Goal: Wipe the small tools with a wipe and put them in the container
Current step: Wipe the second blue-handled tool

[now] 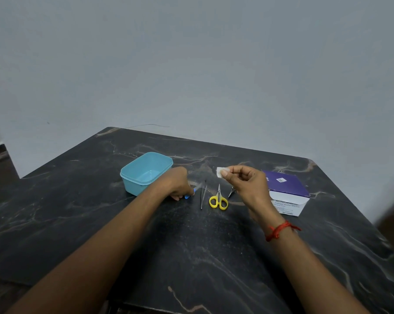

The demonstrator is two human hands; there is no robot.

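Hands apart: left hand (179, 183) grips a blue tool (189, 196) on the desk (78, 211) beside the container (132, 186); right hand (248, 184) pinches a wipe (219, 172) above the scissors (218, 200).

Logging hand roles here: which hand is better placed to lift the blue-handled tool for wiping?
Left. The left hand curls round the blue-handled tool beside the container; the right hand is busy pinching the wipe.
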